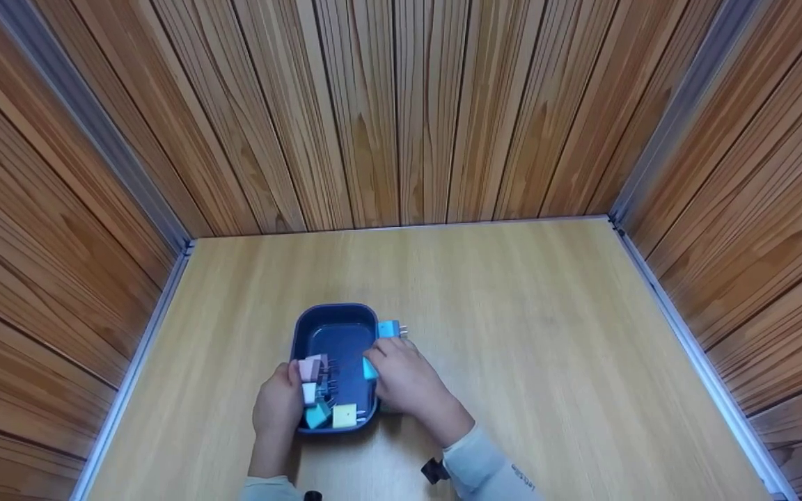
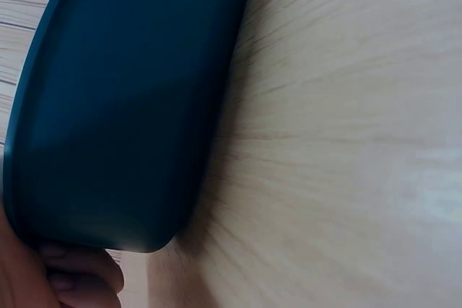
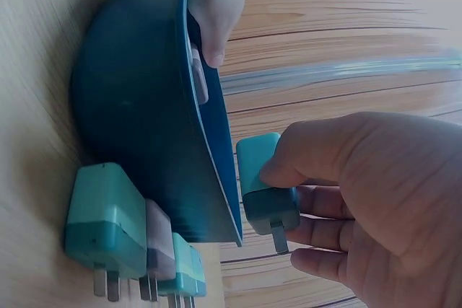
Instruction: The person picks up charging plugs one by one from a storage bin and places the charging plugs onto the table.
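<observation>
A dark blue plastic bin (image 1: 335,316) is gripped at its left wall by my left hand (image 1: 278,402), thumb over the rim. That hand's fingers (image 2: 86,275) curl under the bin's outer side in the left wrist view. My right hand (image 1: 406,376) pinches a teal plug adapter (image 3: 258,160) between thumb and fingers, over the bin's right rim. Its metal prongs show in the right wrist view. Inside the bin lie pink adapters (image 1: 310,369), a white adapter (image 1: 309,394), a teal-green adapter (image 1: 317,415) and a yellow adapter (image 1: 344,416).
Against the bin's right outer side stands a row of adapters: a two-tone teal one (image 3: 107,218), a greyish-purple one (image 3: 159,239) and more teal beyond. From above, a light blue adapter (image 1: 388,329) shows. Wood-panelled walls (image 1: 401,139) surround the wooden tabletop (image 1: 512,313).
</observation>
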`<control>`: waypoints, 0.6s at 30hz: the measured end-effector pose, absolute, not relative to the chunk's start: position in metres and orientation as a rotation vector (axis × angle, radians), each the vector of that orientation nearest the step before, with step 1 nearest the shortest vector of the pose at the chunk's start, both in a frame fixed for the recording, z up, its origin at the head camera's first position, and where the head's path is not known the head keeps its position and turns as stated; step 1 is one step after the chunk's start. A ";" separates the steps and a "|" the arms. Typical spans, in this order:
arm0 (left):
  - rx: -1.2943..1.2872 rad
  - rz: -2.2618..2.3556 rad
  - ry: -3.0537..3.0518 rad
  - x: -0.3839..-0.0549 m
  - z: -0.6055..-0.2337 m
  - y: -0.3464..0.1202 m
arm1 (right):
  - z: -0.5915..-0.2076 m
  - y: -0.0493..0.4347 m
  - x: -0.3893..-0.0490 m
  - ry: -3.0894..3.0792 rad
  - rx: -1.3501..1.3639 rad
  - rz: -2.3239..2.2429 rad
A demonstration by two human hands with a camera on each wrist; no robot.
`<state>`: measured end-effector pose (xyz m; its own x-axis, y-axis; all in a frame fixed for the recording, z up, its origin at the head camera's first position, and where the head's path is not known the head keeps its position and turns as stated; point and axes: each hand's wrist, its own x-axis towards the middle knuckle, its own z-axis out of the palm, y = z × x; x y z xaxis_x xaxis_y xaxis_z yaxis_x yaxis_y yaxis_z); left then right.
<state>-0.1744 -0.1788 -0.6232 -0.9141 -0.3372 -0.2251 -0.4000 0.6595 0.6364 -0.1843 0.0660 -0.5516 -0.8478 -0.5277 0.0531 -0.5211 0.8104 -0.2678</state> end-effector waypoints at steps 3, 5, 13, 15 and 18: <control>-0.625 1.106 2.769 -0.175 -0.624 -0.179 | -0.551 0.069 -0.185 2.980 -0.853 -0.435; -0.625 1.095 2.778 -0.175 -0.624 -0.179 | -0.551 0.071 -0.185 2.995 -0.867 -0.430; -0.635 1.088 2.781 -0.175 -0.626 -0.179 | -0.552 0.077 -0.189 2.998 -0.864 -0.425; -0.642 1.096 2.767 -0.175 -0.625 -0.179 | -0.554 0.079 -0.191 2.996 -0.840 -0.434; -0.648 1.100 2.759 -0.175 -0.624 -0.179 | -0.556 0.081 -0.194 2.999 -0.824 -0.455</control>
